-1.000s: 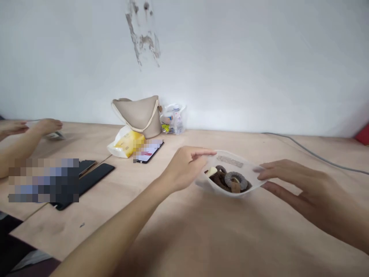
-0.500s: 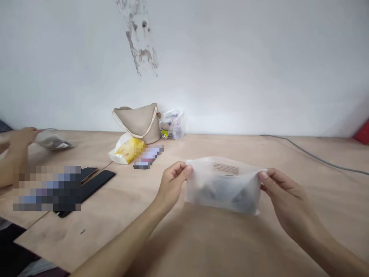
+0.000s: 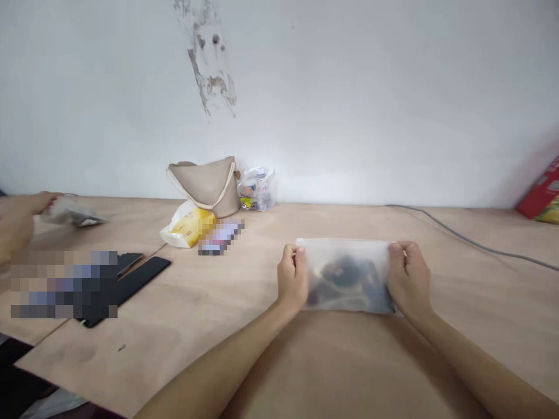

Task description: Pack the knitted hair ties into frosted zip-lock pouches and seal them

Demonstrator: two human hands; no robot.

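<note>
Left hand [image 3: 292, 276] and right hand [image 3: 408, 276] each hold one short end of a frosted plastic pouch [image 3: 345, 253], fingers curled closed and thumbs pressed on top, with the pouch between them. Neither grip is spread open; both pinch the film firmly. The pouch has just come down from mid-air and now lies flat on the plywood table [image 3: 349, 372], stretched level between the hands instead of hanging from them. Dark lumps [image 3: 345, 273] sit inside it, blurred by the film, so their exact shapes are hard to tell. Whether the top edge is sealed cannot be told from here.

Well to the left of the pouch, a co-worker's hand [image 3: 17, 221] holds a small clear packet [image 3: 72, 212], and a black phone [image 3: 140, 279] lies nearer the pouch, partly behind a pixelated patch. Up and left of the pouch, a tan handbag [image 3: 205, 189] stands beside a clear bag of bottles [image 3: 257, 189], with a yellow-and-white plastic bag [image 3: 187, 228] in front. To the right of the pouch, a grey cable [image 3: 463, 235] runs along the table.
</note>
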